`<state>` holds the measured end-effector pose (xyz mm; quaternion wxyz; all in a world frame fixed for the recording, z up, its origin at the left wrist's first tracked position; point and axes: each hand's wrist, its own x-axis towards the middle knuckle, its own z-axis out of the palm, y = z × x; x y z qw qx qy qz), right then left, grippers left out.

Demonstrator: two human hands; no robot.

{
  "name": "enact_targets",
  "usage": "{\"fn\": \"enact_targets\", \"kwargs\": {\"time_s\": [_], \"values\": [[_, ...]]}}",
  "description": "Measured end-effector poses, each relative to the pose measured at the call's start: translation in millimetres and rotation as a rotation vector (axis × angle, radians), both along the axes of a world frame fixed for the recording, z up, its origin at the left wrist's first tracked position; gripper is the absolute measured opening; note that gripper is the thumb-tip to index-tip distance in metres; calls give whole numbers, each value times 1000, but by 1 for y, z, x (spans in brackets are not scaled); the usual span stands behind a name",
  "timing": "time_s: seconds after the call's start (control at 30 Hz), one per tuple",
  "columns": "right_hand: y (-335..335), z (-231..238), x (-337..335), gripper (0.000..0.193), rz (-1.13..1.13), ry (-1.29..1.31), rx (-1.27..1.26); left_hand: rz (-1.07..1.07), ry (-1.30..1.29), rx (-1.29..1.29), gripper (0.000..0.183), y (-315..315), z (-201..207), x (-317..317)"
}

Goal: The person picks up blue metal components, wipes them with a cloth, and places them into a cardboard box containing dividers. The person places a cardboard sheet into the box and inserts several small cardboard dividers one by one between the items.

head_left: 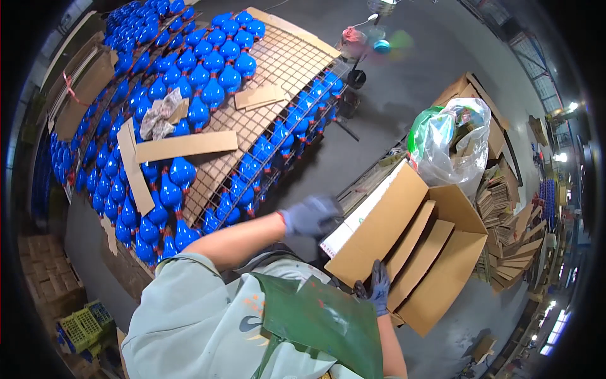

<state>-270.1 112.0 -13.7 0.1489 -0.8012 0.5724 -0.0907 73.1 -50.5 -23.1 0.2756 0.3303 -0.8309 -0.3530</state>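
Observation:
An open cardboard box (442,290) stands tilted on my right, with upright cardboard dividers (424,256) inside it. My right hand (377,289), in a dark grey-blue glove, grips the near edge of the box beside the first divider. My left hand (310,216), gloved alike, is smeared by motion between the rack and the box; its fingers cannot be made out. On the left, many glossy blue bulb-shaped pieces (183,172) with red necks lie in rows on a wire mesh rack (297,54). More blue pieces show beneath the mesh.
Loose cardboard strips (186,146) and a crumpled plastic bag (161,117) lie over the blue pieces. A clear plastic bag (457,142) sits behind the box. Cardboard pieces (505,234) are piled at the right. A fan (382,45) stands at the back. Yellow-green crates (85,328) are at lower left.

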Motion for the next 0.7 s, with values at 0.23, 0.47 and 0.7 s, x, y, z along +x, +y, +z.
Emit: {"fn": "enact_targets", "kwargs": {"time_s": [0.23, 0.47, 0.7], "values": [[28, -12, 41, 80, -392, -37, 124, 1466, -1028, -364, 86, -128, -15, 369], [30, -15, 46, 76, -429, 60, 65, 1078, -1096, 306, 49, -62, 55, 549], [27, -16, 45, 79, -433, 119, 118, 987, -1207, 344, 82, -77, 96, 575]]}}
